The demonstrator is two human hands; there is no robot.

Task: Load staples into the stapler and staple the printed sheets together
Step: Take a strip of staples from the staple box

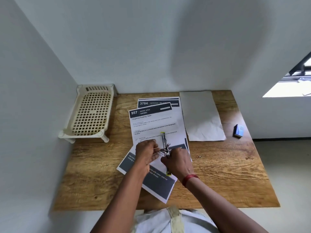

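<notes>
Staple loading: stapler (164,143) open over printed sheets (151,125).
Our right hand (178,161) grips it; left hand (146,153) beside it pinches a likely staple strip (157,148), needing alignment with its channel.

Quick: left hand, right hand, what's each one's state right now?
Left hand: pinches a thin strip, likely staples, beside the opened stapler.
Right hand: grips the stapler at its middle.

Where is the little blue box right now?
In the head view, the small blue box lies on the right side of the brown wooden table, just right of the blank white paper sheet and near the table's right edge.
</notes>
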